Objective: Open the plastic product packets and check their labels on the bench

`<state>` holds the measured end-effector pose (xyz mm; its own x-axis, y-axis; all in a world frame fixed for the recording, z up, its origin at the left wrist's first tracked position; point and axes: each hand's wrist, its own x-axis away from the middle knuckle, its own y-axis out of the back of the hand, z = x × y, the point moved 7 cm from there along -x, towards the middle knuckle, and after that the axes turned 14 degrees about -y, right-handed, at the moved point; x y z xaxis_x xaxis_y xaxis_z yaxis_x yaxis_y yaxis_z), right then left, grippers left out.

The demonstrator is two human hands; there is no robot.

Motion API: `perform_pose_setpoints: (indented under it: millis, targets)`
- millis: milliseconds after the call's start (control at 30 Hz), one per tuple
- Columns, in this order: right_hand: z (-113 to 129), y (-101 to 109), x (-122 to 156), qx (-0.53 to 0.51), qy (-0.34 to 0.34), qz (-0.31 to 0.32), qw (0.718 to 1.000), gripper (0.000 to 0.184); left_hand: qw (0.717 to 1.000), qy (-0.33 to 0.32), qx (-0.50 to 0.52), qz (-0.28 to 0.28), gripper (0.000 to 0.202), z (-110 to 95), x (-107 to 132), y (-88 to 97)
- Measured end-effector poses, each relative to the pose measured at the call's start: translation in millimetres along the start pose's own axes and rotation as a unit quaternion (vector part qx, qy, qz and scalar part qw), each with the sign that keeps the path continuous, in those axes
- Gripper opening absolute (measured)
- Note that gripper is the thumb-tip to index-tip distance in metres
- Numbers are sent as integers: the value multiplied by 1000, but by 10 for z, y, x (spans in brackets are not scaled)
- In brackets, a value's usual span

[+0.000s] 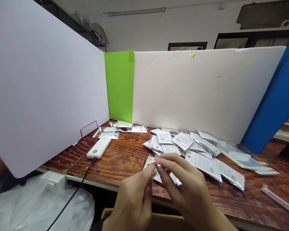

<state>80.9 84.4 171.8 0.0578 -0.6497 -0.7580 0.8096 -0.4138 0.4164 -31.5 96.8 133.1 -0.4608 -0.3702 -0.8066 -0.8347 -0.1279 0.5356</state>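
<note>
My left hand point(135, 199) and my right hand point(186, 181) meet over the table's front edge, thumbs and fingertips pinched together. A small, clear-looking bit shows between the fingertips, but the fingers hide most of it, and I cannot tell what it is. Just behind and below the fingers is a white printed packet point(148, 161) with a small yellow mark, partly covered by my hands. A loose pile of similar flat packets point(183, 140), white cards in clear plastic sleeves, lies beyond my right hand. Two more packets point(204, 165) sit closer to that hand.
A white power bank point(99, 147) with a black cable point(80, 186) lies left on the wooden table point(125, 160). Clear bags point(110, 131) lie behind it, and clear sleeves point(245, 157) at right. White panels point(202, 93) wall the back and left. A cardboard box point(166, 221) is below.
</note>
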Motion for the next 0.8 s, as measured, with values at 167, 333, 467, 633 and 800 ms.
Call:
perform_pose_setpoints:
  millis: [167,333,467,633,800]
  targets:
    - [48,20,46,116,73,-26,990,20,994,-51,-94,5,45,-60,-21,0]
    - [74,-52,74,199,118,-36,972,18,983,-80,-164,5,39,-85,-32,-15]
    - [38,-59,39,179,94,-43,978,18,983,-83,-164,11,35,-88,-26,-29]
    - [-109,1,-26,-23,-59,-28,998,18,998,-6,-54,26,39,-4,7,-42]
    - [-532,87,-69,-308,-285,-42,907,15,971,194,135,-13,32,263,138,-59]
